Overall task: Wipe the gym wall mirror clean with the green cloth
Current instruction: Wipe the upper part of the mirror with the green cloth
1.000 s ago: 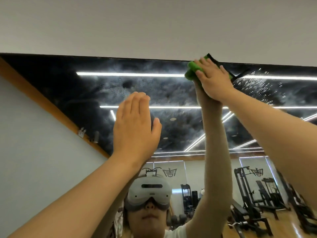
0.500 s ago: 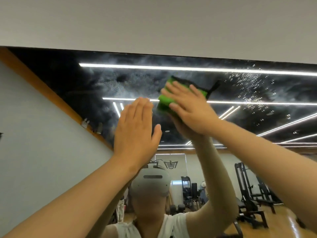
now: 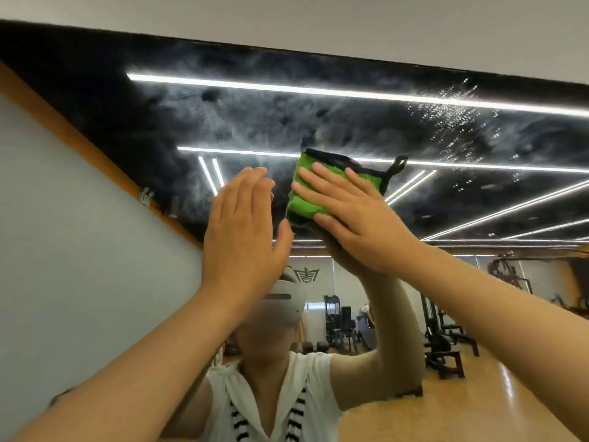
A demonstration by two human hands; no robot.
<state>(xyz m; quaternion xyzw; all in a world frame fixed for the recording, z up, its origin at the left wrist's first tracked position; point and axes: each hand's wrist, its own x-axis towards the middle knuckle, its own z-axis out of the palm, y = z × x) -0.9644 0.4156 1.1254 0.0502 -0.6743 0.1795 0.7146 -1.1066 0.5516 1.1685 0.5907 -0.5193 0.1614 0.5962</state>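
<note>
The wall mirror fills most of the view, hazy with smears and with water droplets at its upper right. A folded green cloth with a black edge and a hanging loop lies flat against the glass near the middle. My right hand presses on it with straight, spread fingers. Just left of the cloth, my left hand rests flat on the mirror with its fingers straight and together, holding nothing.
A pale wall runs above the mirror's top edge. The glass reflects a person in a headset, gym machines, a wooden floor and strip lights.
My right hand has wiped the cloth from the mirror's top edge down and to the left, close to my left hand. The left hand has stayed flat on the glass.
</note>
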